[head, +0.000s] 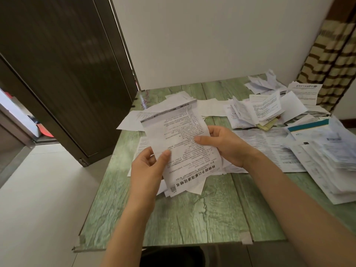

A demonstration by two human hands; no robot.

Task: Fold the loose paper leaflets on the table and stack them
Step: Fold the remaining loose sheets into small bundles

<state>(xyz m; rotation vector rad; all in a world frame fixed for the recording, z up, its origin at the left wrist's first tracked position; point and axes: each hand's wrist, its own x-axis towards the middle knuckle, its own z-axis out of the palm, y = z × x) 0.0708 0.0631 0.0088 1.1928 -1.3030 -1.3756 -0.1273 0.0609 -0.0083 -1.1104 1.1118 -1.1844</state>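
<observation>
White wall (212,35), dark door (63,74), pale floor (38,199), patterned curtain (331,60).

Leaflet (179,135) fine print unreadable; right paper pile (327,162) cut by edge.

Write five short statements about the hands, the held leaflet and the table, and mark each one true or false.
1. The left hand and the right hand both hold one leaflet above the table. True.
2. The held leaflet is folded into a small square. False: it is spread out as a long printed sheet.
3. The table top is green with a wood grain. True.
4. The right hand lies flat on the table and holds nothing. False: its thumb and fingers pinch the leaflet's right edge.
5. A teal-banded leaflet lies among the papers on the right side of the table. True.
</observation>
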